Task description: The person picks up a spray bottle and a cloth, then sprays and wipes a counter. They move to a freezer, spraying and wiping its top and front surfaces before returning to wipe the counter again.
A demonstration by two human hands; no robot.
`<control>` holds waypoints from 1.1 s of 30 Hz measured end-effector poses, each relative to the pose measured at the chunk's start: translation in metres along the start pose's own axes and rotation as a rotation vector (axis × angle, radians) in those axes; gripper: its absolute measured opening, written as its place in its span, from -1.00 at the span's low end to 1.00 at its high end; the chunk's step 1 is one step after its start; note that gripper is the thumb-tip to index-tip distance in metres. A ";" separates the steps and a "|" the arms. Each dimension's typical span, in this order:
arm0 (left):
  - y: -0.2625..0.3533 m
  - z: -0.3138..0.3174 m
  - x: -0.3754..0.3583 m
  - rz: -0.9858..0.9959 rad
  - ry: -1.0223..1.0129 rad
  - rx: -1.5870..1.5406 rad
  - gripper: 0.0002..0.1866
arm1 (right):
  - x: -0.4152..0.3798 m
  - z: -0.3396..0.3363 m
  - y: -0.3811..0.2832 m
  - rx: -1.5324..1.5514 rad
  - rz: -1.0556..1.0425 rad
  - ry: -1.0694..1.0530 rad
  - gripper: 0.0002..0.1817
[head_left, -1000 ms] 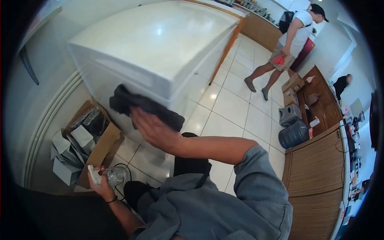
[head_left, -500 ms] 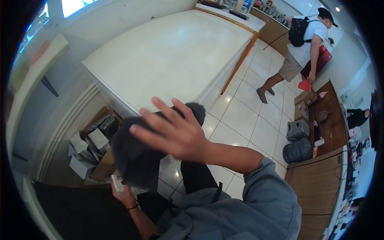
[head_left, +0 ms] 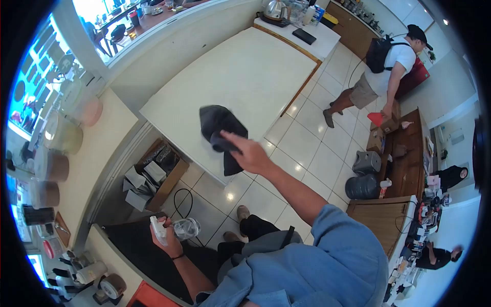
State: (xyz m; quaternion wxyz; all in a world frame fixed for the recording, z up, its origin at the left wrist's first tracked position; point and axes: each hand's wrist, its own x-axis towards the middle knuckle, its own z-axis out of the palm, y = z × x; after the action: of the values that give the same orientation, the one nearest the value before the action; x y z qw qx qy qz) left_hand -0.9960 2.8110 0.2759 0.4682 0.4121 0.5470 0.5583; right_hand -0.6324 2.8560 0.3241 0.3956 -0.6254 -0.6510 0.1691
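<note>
My right hand is closed on a dark grey cloth, which is bunched and hangs in folds over the near edge of a white tabletop. Lower left, my left hand wraps around the neck of a clear spray bottle with a white trigger head. The bottle is tilted on its side, off the near side of the table, above a dark surface.
A cardboard box of papers and packets stands under the table's left side. Jars line a ledge at left. An electric kettle and a black phone-like object sit at the far end. A person with a backpack stands at right.
My right hand, earlier spread over the cloth close to the camera, now grips it farther out over the table edge. The view has shifted, showing more of the spray bottle and the left ledge.
</note>
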 end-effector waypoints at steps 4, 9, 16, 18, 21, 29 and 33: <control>0.031 0.006 0.006 0.071 0.002 -0.039 -0.60 | -0.038 0.062 0.056 -0.488 -0.044 -0.379 -0.29; 0.045 0.008 0.005 0.100 -0.039 0.016 -0.59 | -0.037 0.069 0.057 -0.578 -0.071 -0.338 -0.21; 0.053 0.035 -0.006 0.086 -0.112 0.060 -0.57 | 0.032 0.079 0.084 -0.608 -0.022 -0.240 -0.16; 0.052 0.049 -0.005 0.068 -0.109 0.087 -0.59 | 0.066 0.087 0.099 -0.574 -0.066 -0.194 -0.18; 0.054 0.075 0.000 -0.002 -0.043 0.118 -0.62 | 0.129 0.104 0.134 -0.492 -0.157 -0.063 -0.17; 0.078 0.177 0.035 0.000 0.049 0.221 -0.61 | 0.300 0.104 0.218 -0.442 -0.108 -0.119 -0.15; 0.080 0.218 0.048 0.030 0.052 0.183 -0.61 | 0.322 0.081 0.263 -0.391 -0.124 -0.064 -0.16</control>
State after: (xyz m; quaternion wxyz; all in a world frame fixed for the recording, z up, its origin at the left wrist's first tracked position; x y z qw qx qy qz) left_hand -0.8006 2.9100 0.3665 0.4059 0.4467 0.6016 0.5233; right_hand -0.4814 3.2253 0.1832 0.2555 -0.6433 -0.7209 0.0343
